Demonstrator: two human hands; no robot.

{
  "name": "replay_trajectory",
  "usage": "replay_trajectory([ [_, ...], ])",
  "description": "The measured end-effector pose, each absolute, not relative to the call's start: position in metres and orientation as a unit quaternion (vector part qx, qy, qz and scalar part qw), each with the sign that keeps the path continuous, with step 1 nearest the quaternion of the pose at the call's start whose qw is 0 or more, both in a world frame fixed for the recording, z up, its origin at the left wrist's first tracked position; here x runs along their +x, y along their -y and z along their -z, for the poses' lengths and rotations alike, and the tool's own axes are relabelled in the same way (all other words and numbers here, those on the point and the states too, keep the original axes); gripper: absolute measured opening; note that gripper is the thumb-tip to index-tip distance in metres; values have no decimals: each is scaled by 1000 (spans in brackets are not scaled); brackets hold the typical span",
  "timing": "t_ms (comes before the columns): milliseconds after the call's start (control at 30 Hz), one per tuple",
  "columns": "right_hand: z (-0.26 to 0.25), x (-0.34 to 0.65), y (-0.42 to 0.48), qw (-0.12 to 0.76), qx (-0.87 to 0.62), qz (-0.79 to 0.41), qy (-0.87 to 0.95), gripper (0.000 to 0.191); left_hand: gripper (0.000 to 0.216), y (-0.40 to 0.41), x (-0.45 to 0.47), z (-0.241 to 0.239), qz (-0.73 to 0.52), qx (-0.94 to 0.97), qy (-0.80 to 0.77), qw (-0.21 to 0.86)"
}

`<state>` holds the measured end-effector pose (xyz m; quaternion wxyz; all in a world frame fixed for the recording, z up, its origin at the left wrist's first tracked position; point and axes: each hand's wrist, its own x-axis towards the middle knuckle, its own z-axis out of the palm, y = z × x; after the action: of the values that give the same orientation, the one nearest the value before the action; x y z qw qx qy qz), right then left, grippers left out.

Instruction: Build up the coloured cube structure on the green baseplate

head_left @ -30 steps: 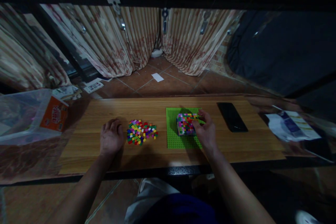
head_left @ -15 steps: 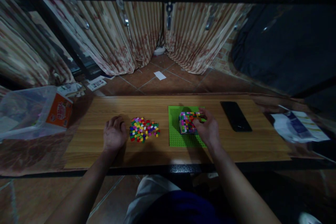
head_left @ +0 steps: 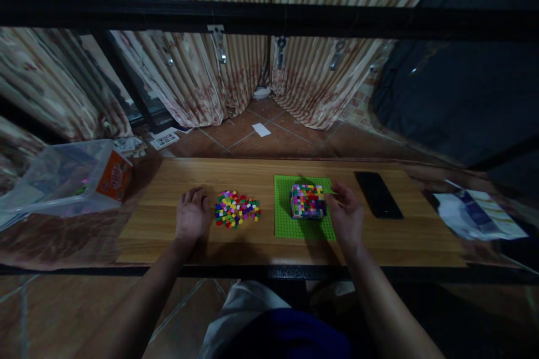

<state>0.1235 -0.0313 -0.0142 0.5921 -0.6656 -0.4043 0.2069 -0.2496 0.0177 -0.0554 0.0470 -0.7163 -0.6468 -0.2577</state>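
Lying on the wooden tabletop, my left hand (head_left: 192,216) is open with loosely bent fingers and holds nothing. Just right of it is a loose pile of small coloured toy bricks (head_left: 236,209). A green studded baseplate (head_left: 283,227) bears a block built of many multicoloured bricks (head_left: 309,202). My right hand (head_left: 346,213) is over the plate's right edge, beside the block. Its thumb and forefinger are apart, with the plate's green showing between them, and I see nothing held.
A black phone-like slab (head_left: 379,195) lies right of the baseplate. Beyond the table's left end stands a clear plastic bin (head_left: 76,179) with an orange label. White-and-purple packaging (head_left: 480,216) is at the right. A dark bar (head_left: 269,19) crosses above the far side, before striped curtains.
My right hand has drawn back from the top of the brick block to its right side, thumb and forefinger parting. My left hand stays by the pile. The camera view has tilted slightly upward.
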Motion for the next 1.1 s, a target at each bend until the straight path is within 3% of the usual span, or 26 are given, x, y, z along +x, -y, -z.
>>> replay_trajectory([
  [100, 9, 124, 46, 631, -658, -159, 379, 38, 32, -17, -249, 55, 264, -712, 650, 41],
  [233, 1, 103, 68, 615, -640, -180, 423, 28, 32, -16, -247, 53, 262, -711, 651, 44],
  [500, 15, 29, 84, 420, -579, -232, 659, 21, 31, -14, -244, 53, 256, -708, 656, 47],
  [1100, 32, -13, 47, 239, -594, -116, 759, 18, 30, -12, -243, 51, 242, -696, 675, 26],
])
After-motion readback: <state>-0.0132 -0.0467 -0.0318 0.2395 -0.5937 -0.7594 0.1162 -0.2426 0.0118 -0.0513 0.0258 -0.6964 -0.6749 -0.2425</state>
